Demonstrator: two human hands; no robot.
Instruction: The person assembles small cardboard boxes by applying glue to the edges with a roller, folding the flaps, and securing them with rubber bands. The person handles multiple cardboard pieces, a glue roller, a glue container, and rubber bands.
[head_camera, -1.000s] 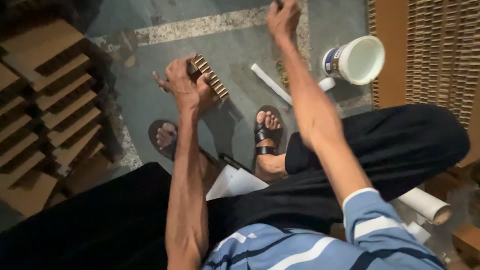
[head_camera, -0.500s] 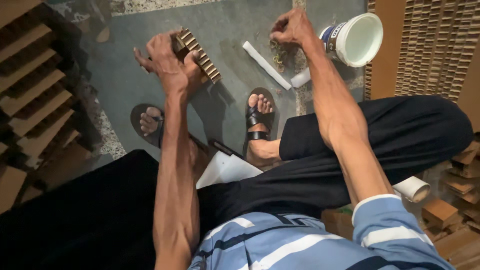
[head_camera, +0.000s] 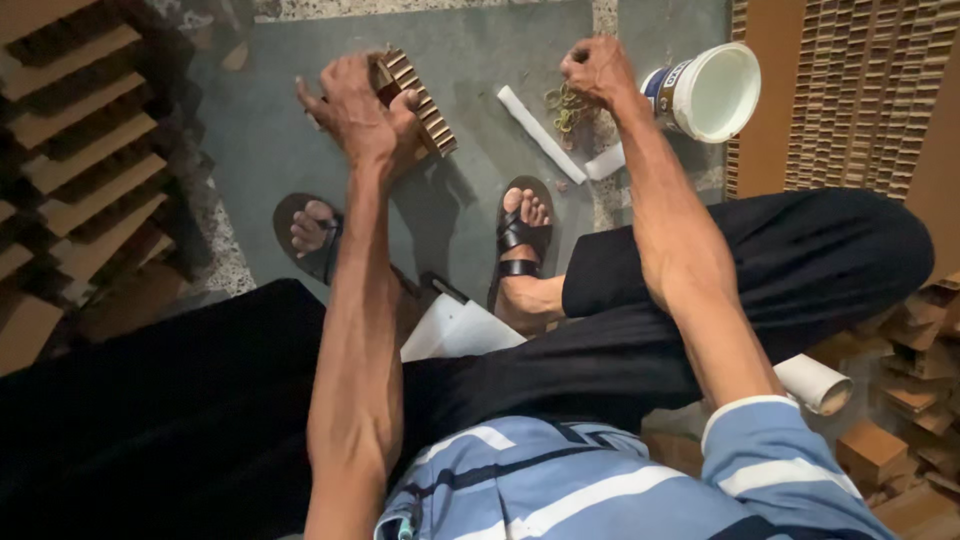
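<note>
Corrugated cardboard block, a short brown piece with open cells along its edge, is in the left hand of the seated person, held up a little above the grey floor in front of the knees; the fingers close around one end, so this hand is clamped on it. The right hand is far from the left one, stretched forward to a small heap of rubber bands on the floor, and its fingers are bent down onto them; I cannot tell if it already grips one. Just beside that hand lies a white bucket on its side, and a white tube lies between the two hands. Stacks of similar cardboard pieces stand at the left side. As I judge it, the block carries no band, so the binding seems not yet done, and picking a band is the step in hand.
</note>
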